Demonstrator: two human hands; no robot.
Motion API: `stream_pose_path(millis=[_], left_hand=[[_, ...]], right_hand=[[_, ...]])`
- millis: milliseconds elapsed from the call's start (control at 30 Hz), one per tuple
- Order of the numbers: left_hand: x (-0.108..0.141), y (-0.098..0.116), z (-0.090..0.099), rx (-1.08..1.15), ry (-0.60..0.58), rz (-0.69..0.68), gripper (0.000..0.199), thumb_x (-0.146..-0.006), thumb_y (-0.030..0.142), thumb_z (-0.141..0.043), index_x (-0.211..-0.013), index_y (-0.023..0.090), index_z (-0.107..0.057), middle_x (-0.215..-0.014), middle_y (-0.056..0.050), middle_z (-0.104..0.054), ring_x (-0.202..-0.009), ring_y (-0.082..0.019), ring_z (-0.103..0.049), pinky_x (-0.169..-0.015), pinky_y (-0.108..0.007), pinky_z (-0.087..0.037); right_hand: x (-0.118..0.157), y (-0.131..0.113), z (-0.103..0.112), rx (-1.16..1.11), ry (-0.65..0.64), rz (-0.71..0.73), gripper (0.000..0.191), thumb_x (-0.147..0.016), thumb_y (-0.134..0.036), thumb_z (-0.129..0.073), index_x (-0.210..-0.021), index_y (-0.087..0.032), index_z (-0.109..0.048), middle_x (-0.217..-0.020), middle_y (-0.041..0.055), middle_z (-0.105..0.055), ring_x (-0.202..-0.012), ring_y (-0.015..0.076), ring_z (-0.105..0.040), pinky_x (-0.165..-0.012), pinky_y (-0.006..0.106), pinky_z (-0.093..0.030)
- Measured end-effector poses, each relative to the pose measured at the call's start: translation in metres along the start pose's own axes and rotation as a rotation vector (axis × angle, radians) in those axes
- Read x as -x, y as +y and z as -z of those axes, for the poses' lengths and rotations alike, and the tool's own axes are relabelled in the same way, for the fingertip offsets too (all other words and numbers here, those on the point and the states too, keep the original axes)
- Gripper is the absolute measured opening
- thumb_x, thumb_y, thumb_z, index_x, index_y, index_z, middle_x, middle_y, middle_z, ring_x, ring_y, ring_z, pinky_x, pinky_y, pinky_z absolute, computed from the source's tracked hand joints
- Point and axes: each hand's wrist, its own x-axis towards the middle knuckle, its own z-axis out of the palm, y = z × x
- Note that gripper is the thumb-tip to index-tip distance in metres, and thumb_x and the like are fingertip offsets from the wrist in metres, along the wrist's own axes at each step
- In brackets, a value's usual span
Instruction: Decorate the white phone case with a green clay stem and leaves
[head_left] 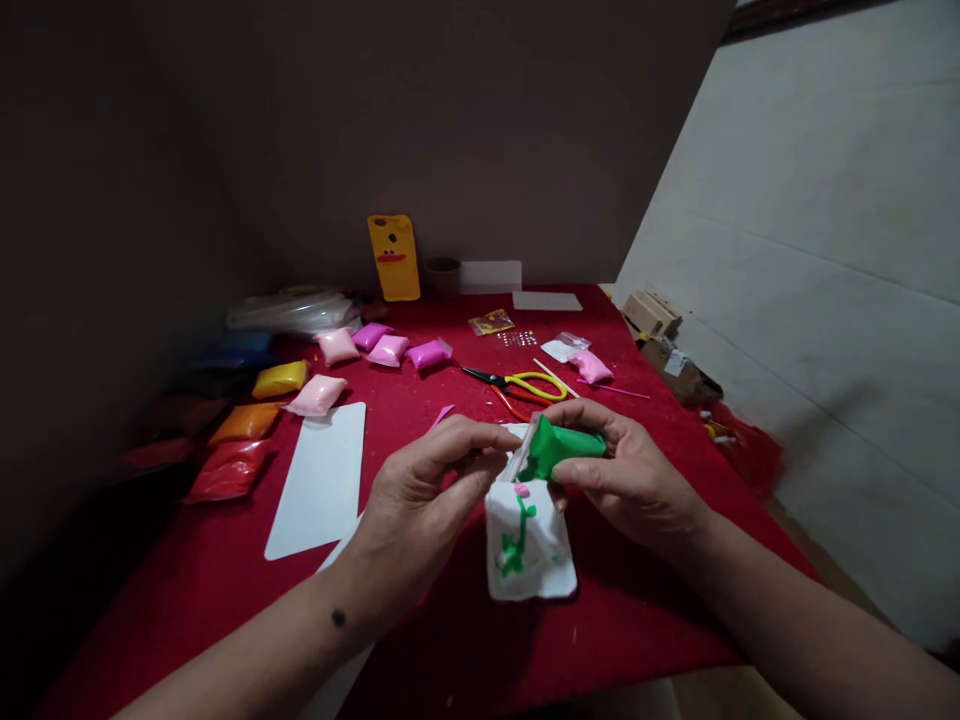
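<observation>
My right hand (626, 470) is closed round a packet of green modelling clay (574, 445), thumb in front and fingers behind. My left hand (439, 480) pinches at the clear edge of the same packet, its fingertips partly hidden. Just below the packet lies a white clay-covered piece (551, 565), roughly rectangular with rounded corners. On it are a green stem with leaf-like bits and a small pink blob (522, 490) at the top. Behind my hands rest yellow-handled scissors (536, 385), blades pointing left.
Pink, purple, yellow, orange and red clay packets (281, 380) line the left side of the red cloth (442, 640). A white board (322, 480) lies left of my hands. At the back stands a yellow phone case (395, 265). Another pink packet (592, 366) sits right.
</observation>
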Motion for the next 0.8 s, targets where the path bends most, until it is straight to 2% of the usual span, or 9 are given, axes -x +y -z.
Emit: stream_pose_path(millis=[167,367,567,733,800], left_hand=[[0.0002,-0.0001,0.0009,-0.07,-0.028,-0.047,0.006,-0.087,0.021,-0.06,-0.09,0.02,-0.065,-0.085,0.001,-0.064,-0.081,-0.012,-0.059,-0.075,-0.024,-0.045],[0.0019,0.0011,0.0018,-0.097,-0.088,-0.079,0.006,-0.088,0.021,-0.059,-0.088,0.021,-0.065,-0.085,0.003,-0.063,-0.081,-0.01,-0.058,-0.074,-0.021,-0.044],[0.0015,-0.0014,0.0019,0.085,-0.156,0.063,0.012,-0.089,0.019,-0.057,-0.092,0.022,-0.068,-0.075,0.005,-0.061,-0.067,-0.006,-0.053,-0.061,-0.014,-0.042],[0.0015,-0.0036,0.0034,0.038,-0.113,-0.058,0.02,-0.087,0.009,-0.057,-0.091,0.024,-0.07,-0.083,0.004,-0.062,-0.074,-0.006,-0.055,-0.066,-0.014,-0.043],[0.0017,-0.0033,0.0035,0.052,-0.092,-0.067,0.017,-0.085,0.011,-0.06,-0.088,0.023,-0.07,-0.081,0.004,-0.061,-0.074,-0.007,-0.056,-0.068,-0.014,-0.044]], right_hand=[[0.005,-0.0001,0.0036,0.154,-0.024,0.07,0.035,-0.068,-0.016,-0.082,-0.099,-0.026,-0.069,-0.09,-0.0011,-0.067,-0.068,0.0099,-0.063,-0.06,0.019,-0.055],[0.01,0.0,0.008,0.282,-0.076,0.132,0.036,-0.073,-0.018,-0.081,-0.104,-0.031,-0.068,-0.095,-0.0024,-0.067,-0.075,0.0095,-0.063,-0.068,0.019,-0.055],[0.0091,0.0002,0.0079,0.239,-0.126,0.084,0.035,-0.072,-0.019,-0.081,-0.103,-0.031,-0.069,-0.09,-0.0032,-0.067,-0.07,0.0085,-0.063,-0.064,0.017,-0.055],[0.0087,-0.0006,0.0076,0.275,-0.114,0.1,0.035,-0.072,-0.019,-0.081,-0.102,-0.031,-0.07,-0.091,-0.0034,-0.066,-0.072,0.0084,-0.062,-0.065,0.016,-0.053],[0.009,-0.0019,0.0073,0.3,-0.108,0.113,0.035,-0.071,-0.019,-0.081,-0.102,-0.031,-0.07,-0.094,-0.0033,-0.066,-0.076,0.0091,-0.062,-0.068,0.017,-0.052]])
